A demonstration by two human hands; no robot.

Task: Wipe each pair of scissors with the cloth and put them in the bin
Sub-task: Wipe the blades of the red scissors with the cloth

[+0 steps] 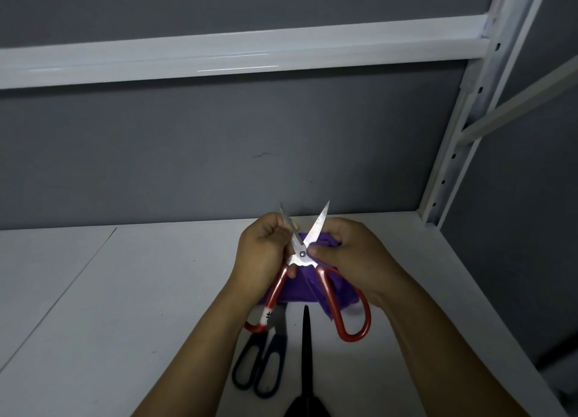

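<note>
Red-handled scissors (301, 255) are held up over the white shelf (140, 307) with their blades spread in a V. My left hand (264, 254) grips the left blade and handle shank. My right hand (347, 254) holds a purple cloth (295, 291) bunched behind the scissors, thumb pressing near the pivot on the right blade. Below lie dark blue-handled scissors (259, 366) and long black scissors (307, 354), both flat on the shelf. No bin shows in this view.
A grey back wall (219, 154) rises behind the shelf, with a white shelf beam (219, 54) overhead. A white perforated upright post (453, 141) stands at the right corner.
</note>
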